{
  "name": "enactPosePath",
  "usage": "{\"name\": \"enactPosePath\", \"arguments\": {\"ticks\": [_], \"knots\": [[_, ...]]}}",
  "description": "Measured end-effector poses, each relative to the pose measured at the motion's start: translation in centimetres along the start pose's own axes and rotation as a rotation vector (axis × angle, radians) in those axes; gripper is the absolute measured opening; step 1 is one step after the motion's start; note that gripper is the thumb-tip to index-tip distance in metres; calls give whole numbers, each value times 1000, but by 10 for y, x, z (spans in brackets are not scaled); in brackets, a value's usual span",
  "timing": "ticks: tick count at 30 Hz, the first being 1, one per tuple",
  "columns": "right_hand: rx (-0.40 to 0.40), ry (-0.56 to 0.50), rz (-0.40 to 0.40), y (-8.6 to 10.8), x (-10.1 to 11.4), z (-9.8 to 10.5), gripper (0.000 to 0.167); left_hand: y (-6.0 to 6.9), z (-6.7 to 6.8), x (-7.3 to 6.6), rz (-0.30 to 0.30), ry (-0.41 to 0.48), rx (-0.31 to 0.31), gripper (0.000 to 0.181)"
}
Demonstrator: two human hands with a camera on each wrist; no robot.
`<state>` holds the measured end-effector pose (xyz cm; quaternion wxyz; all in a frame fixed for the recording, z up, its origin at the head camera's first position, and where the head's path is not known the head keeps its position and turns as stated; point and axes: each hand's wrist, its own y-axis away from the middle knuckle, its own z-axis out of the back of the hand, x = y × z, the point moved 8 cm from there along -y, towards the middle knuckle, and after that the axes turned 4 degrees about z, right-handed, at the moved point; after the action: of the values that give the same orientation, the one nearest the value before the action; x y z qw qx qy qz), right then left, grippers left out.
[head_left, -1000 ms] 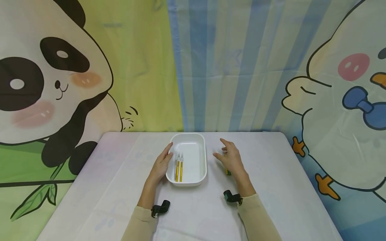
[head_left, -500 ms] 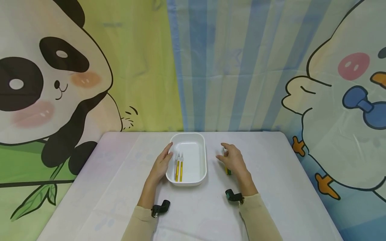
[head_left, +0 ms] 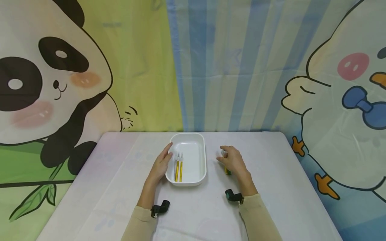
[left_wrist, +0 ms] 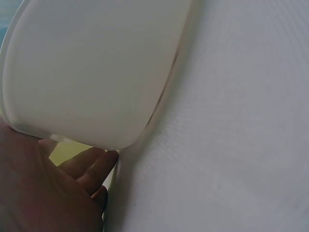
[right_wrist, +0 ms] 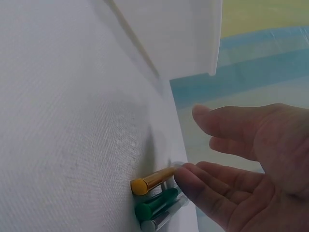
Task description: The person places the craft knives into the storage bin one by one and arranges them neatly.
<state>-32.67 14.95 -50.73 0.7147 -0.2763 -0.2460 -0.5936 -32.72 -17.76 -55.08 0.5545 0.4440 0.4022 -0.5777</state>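
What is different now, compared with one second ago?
The right hand moved slightly lower in the head view, its thumb and fingers closer together by the coloured sticks. Nothing was gripped or let go. Left hand, tray and its yellow sticks stayed.

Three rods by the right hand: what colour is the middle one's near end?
The middle rod: green, clearest in the right wrist view.

Looks evenly lit in the head view, with a pale sheen inside the far end of the white tray (head_left: 194, 170) and faint, soft-edged shadow just right of it. Reads dimmer and greyer in both wrist views: soft in detail, dark on the left hand (left_wrist: 43, 188), shaded along the tray's base.
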Motion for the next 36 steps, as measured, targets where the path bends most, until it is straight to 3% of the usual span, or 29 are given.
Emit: {"name": "enactPosePath", "arguments": {"ticks": [20,29,36], "knots": [[31,43,-2,3,3,-7,57,2,-1,-1,14,-5,-1,50],[53,73,48,3,11,-25,30,2,-1,0,14,2,6,50],[43,118,77,1,12,-34,28,0,0,0,14,-6,1,49]]}}
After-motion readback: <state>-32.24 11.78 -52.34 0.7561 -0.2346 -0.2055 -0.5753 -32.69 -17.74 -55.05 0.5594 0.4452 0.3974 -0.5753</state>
